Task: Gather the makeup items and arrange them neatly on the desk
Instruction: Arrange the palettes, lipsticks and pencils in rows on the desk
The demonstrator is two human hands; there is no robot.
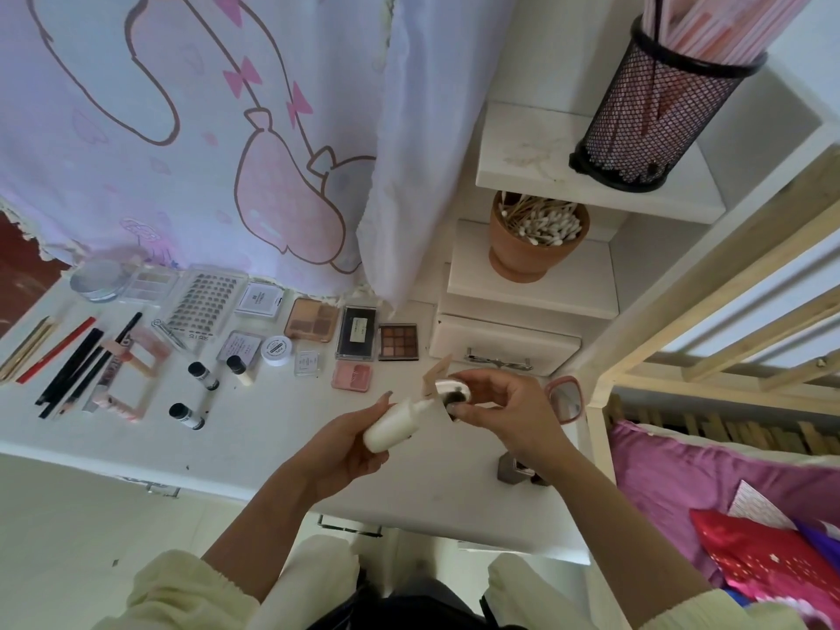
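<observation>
left hand [345,443] grasps white bottle [394,425]; right hand [513,411] pinches small oval item [450,391] at its neck. risk: weak pinch drops item, knocks pink compact [352,375] at bottle's 11 o'clock.

White bottle [393,427] raised at centre, tilted, neck toward 2 o'clock, just beside a small round compact [450,391]. At 10 o'clock — palettes [313,319] and pencils [70,366] in rows; black-capped vials [203,376] lying flat.
</observation>
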